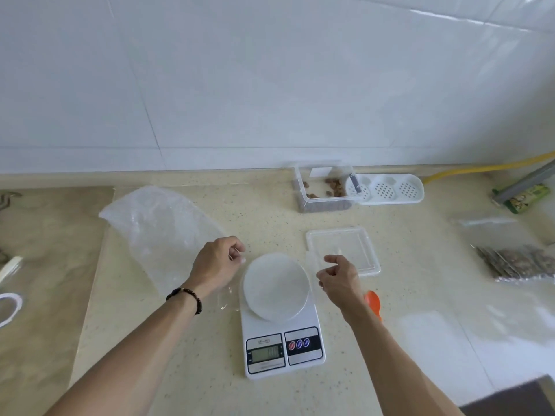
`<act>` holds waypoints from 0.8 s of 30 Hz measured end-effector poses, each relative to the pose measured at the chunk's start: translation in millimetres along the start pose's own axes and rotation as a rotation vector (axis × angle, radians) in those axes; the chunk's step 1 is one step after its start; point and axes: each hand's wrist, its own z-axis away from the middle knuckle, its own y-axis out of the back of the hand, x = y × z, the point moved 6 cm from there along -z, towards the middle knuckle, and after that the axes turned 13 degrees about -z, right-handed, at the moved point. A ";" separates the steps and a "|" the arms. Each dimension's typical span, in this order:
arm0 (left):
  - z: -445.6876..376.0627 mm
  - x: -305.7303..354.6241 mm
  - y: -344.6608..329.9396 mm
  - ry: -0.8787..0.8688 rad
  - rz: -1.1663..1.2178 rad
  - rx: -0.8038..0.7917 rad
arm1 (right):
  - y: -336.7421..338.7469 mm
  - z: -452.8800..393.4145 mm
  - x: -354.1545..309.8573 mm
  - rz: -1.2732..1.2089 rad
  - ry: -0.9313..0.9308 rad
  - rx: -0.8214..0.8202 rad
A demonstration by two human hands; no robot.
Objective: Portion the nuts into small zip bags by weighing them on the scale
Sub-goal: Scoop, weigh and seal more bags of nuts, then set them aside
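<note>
A white digital kitchen scale (303, 322) stands in the middle of the counter, its round platform bare. Just above it, my left hand (214, 267) and my right hand (341, 280) each pinch an edge of a small clear zip bag (229, 297). The bag is nearly invisible and only its glinting edges show. At the back stands a clear container (303, 190) holding a few brown nuts (335, 186). Its clear lid (342, 250) lies flat to the right of the scale. An orange scoop (373, 300) lies partly hidden behind my right wrist.
A large crumpled clear plastic bag (156, 226) lies to the left. Filled zip bags of nuts (519, 262) are stacked at the right edge, with flat empty bags (480, 222) behind them. A white perforated tray (390, 189), a green packet (525, 199) and a yellow hose (480, 169) sit at the back right.
</note>
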 end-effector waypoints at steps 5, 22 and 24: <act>-2.0 10.6 1.4 -0.144 -0.339 0.170 | 5.2 1.6 6.0 0.084 0.012 0.038; 166.6 0.8 -84.7 -0.191 -0.577 0.104 | -3.4 114.6 72.5 0.593 0.529 -0.100; 180.2 -4.4 -97.1 -0.170 -0.561 0.071 | -2.9 120.0 88.8 0.656 0.508 -0.136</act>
